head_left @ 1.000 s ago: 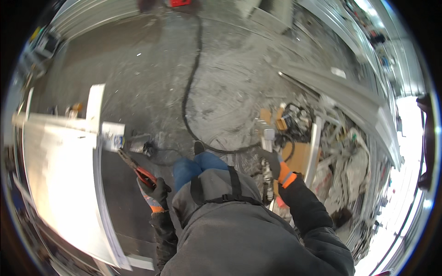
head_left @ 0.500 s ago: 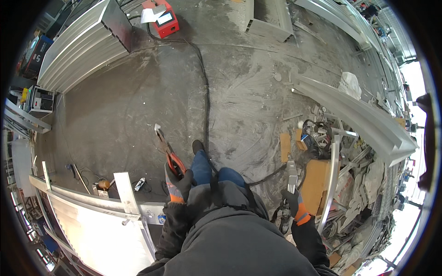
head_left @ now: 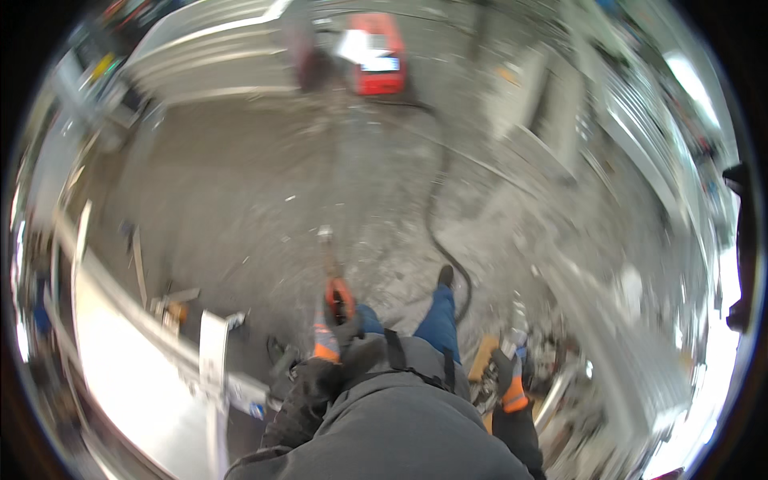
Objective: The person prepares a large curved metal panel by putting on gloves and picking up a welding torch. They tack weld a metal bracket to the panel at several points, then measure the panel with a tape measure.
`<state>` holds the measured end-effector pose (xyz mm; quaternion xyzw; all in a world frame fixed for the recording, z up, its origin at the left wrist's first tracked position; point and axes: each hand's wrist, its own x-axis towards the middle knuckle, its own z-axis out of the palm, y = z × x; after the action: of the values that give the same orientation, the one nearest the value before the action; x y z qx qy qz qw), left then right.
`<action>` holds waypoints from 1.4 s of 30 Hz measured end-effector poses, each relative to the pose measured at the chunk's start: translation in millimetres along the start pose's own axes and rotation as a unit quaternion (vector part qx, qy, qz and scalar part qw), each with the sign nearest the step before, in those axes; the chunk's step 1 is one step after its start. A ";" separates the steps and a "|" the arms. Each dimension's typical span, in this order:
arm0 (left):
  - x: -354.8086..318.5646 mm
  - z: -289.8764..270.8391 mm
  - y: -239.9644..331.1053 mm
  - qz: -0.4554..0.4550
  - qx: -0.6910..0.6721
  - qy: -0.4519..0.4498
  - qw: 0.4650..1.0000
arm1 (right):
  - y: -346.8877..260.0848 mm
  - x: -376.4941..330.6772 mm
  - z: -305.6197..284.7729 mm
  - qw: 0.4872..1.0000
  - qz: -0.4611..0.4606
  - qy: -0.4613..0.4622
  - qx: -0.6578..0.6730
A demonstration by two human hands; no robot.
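Note:
My left hand (head_left: 344, 328), in a dark glove with an orange cuff, is closed round the orange handles of pliers (head_left: 330, 268). Their long jaws point away from me over the floor, and a small pale piece (head_left: 325, 232) shows at the tip. At my right side, my gloved right hand (head_left: 506, 370) is wrapped round a silver metal tool (head_left: 518, 324) whose far end is smeared by motion. Its exact kind I cannot make out.
A red machine (head_left: 380, 76) stands ahead, with a black hose (head_left: 436, 200) running toward my feet. Long metal profiles (head_left: 616, 344) and scrap lie at the right. Stacked profiles (head_left: 224, 60) are at the far left; a metal frame with a bright panel (head_left: 120, 368) is near left.
The view has swung left and blurred, so the red machine and hose sit farther right. My legs are stepping. Both hands keep their holds.

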<state>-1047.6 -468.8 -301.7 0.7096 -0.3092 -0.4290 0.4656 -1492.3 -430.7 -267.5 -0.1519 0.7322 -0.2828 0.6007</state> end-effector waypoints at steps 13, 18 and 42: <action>-165.6 100.9 35.8 -0.135 -0.238 0.413 0.868 | -243.9 252.6 92.0 0.925 -0.095 -0.231 -0.285; -233.4 108.6 -21.1 -0.185 -0.250 0.565 0.765 | -251.3 240.1 218.6 0.888 -0.118 -0.339 -0.287; -459.8 -220.6 -177.6 -0.162 -0.239 0.756 0.588 | 202.8 -114.7 589.4 0.663 -0.178 -0.551 -0.474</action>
<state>-1045.4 70.5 -274.9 0.6803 0.3873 0.1348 0.6074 -872.8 -341.8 -367.3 -0.6720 0.2612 0.1367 0.6794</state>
